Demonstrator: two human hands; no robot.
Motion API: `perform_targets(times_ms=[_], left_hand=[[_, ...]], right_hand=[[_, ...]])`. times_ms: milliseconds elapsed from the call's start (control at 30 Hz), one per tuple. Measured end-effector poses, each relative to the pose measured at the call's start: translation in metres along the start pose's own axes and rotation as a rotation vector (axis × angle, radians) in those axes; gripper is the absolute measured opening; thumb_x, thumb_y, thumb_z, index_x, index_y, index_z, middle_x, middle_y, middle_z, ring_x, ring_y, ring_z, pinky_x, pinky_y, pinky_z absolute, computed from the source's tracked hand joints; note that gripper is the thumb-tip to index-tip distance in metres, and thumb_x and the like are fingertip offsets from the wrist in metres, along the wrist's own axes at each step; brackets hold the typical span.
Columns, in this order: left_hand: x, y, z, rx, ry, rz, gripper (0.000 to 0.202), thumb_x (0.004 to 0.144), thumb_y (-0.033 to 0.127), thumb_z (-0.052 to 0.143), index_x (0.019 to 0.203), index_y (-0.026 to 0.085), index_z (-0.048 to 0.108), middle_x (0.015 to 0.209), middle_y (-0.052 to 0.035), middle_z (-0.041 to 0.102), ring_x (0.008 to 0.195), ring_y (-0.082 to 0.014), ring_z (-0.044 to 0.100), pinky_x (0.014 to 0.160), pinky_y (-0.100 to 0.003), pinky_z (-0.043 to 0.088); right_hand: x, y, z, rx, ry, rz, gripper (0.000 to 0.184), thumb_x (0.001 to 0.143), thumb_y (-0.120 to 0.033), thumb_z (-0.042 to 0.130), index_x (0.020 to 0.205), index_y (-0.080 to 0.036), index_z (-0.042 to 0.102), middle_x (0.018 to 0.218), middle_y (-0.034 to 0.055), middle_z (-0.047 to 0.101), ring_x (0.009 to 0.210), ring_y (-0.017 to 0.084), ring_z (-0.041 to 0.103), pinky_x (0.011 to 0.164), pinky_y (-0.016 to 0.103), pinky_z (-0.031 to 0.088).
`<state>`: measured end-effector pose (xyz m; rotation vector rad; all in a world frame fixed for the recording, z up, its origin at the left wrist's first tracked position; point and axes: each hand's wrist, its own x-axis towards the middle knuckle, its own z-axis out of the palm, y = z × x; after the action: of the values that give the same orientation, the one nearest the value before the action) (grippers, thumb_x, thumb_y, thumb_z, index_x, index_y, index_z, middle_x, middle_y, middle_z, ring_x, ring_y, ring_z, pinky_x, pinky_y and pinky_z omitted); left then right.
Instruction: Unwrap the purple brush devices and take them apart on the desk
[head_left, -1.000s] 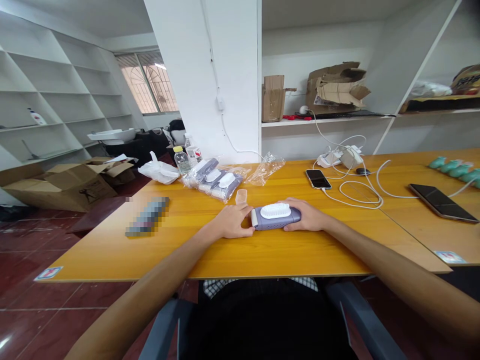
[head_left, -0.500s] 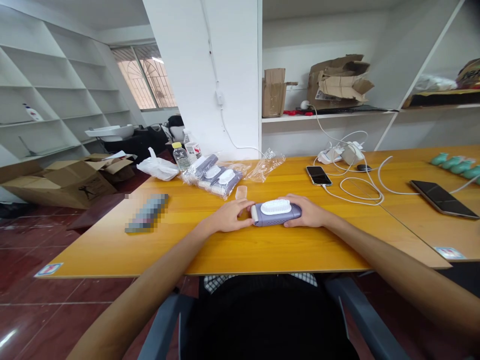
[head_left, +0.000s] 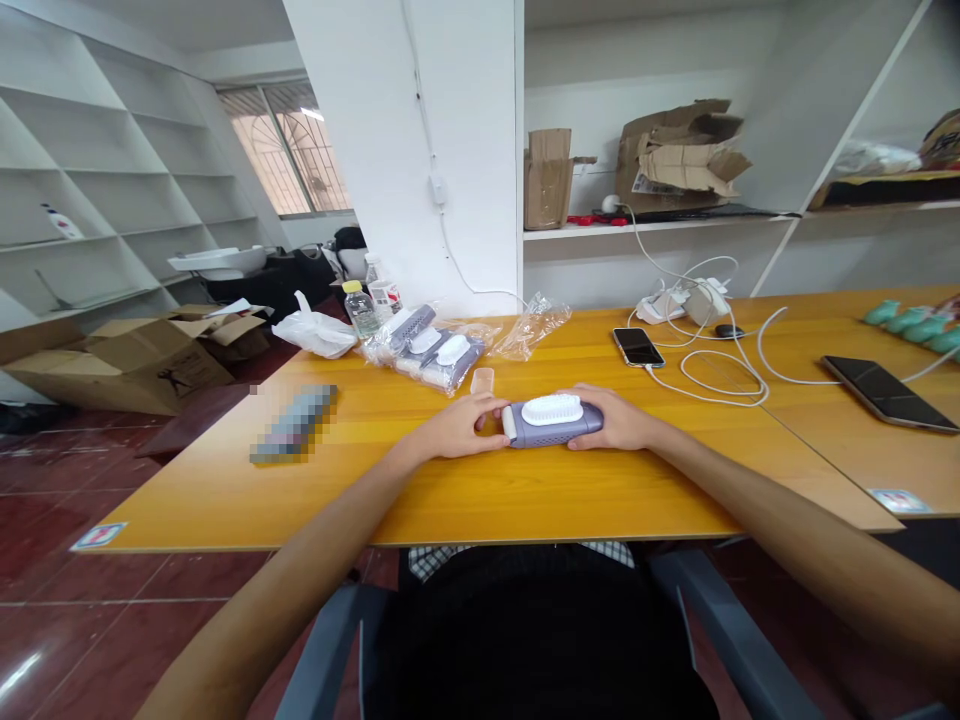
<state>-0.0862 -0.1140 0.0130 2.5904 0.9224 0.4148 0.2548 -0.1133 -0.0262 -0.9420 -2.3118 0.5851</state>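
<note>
A purple case with a white brush on top (head_left: 553,420) lies on the wooden table (head_left: 525,490) in front of me. My left hand (head_left: 457,428) grips its left end, thumb and fingers pinched at the white end cap. My right hand (head_left: 619,420) is wrapped round its right end. A small clear cap (head_left: 482,380) stands just behind my left hand.
Bagged purple cases (head_left: 435,355), an empty clear bag (head_left: 534,325), a white bag (head_left: 319,335) and a bottle (head_left: 361,310) sit at the back left. A phone (head_left: 637,347) with white cables (head_left: 712,370), a dark tablet (head_left: 885,392) and teal items (head_left: 904,325) lie right.
Both hands stay on the purple case in the same spot. The view has tilted slightly, nothing else has moved.
</note>
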Motion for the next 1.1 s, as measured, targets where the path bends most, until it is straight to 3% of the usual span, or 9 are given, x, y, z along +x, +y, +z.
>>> perform_targets(times_ms=[200, 400, 600, 800, 933, 1100], left_hand=[[0.001, 0.003, 0.000, 0.044, 0.004, -0.010, 0.060, 0.092, 0.054, 0.072, 0.139, 0.019, 0.065, 0.118, -0.0099, 0.072, 0.098, -0.0257, 0.069, 0.087, -0.037, 0.056], [0.004, 0.006, 0.006, 0.153, 0.016, -0.042, 0.051, 0.084, 0.041, 0.073, 0.130, 0.019, 0.066, 0.118, -0.0105, 0.072, 0.102, -0.0300, 0.071, 0.090, -0.041, 0.057], [0.000, 0.010, 0.008, 0.202, 0.023, -0.031, 0.059, 0.090, 0.042, 0.068, 0.144, 0.020, 0.057, 0.137, -0.0161, 0.067, 0.120, -0.0354, 0.069, 0.104, -0.048, 0.055], [-0.001, 0.002, 0.005, 0.136, -0.031, -0.036, 0.072, 0.094, 0.056, 0.066, 0.151, 0.015, 0.053, 0.153, -0.0204, 0.060, 0.139, -0.0363, 0.061, 0.117, -0.049, 0.048], [0.001, 0.003, 0.007, 0.194, -0.017, -0.037, 0.068, 0.090, 0.053, 0.069, 0.145, 0.015, 0.057, 0.146, -0.0185, 0.065, 0.134, -0.0361, 0.064, 0.116, -0.048, 0.050], [0.004, 0.013, 0.009, 0.328, -0.011, -0.065, 0.062, 0.086, 0.048, 0.069, 0.138, 0.017, 0.061, 0.134, -0.0170, 0.069, 0.120, -0.0380, 0.069, 0.103, -0.048, 0.056]], right_hand=[[0.000, 0.001, 0.000, 0.002, 0.004, 0.002, 0.080, 0.074, -0.055, 0.093, 0.144, -0.027, 0.065, 0.132, 0.0116, 0.070, 0.123, 0.036, 0.067, 0.110, 0.055, 0.050], [0.000, 0.001, 0.001, -0.005, 0.006, 0.002, 0.079, 0.074, -0.055, 0.093, 0.143, -0.028, 0.065, 0.133, 0.0112, 0.070, 0.123, 0.036, 0.067, 0.110, 0.056, 0.051], [0.000, 0.000, 0.001, -0.014, 0.013, -0.002, 0.079, 0.074, -0.057, 0.093, 0.142, -0.028, 0.065, 0.131, 0.0107, 0.070, 0.121, 0.036, 0.068, 0.109, 0.055, 0.051], [0.000, 0.002, 0.001, -0.015, 0.009, -0.004, 0.079, 0.074, -0.055, 0.093, 0.143, -0.028, 0.065, 0.133, 0.0106, 0.070, 0.124, 0.036, 0.067, 0.111, 0.055, 0.050], [0.000, 0.001, 0.001, -0.023, 0.003, -0.007, 0.079, 0.074, -0.055, 0.093, 0.142, -0.027, 0.065, 0.132, 0.0108, 0.070, 0.123, 0.036, 0.067, 0.110, 0.054, 0.051], [0.000, 0.000, 0.001, -0.032, 0.005, -0.005, 0.079, 0.074, -0.055, 0.093, 0.142, -0.026, 0.065, 0.130, 0.0110, 0.070, 0.121, 0.035, 0.067, 0.110, 0.054, 0.051]])
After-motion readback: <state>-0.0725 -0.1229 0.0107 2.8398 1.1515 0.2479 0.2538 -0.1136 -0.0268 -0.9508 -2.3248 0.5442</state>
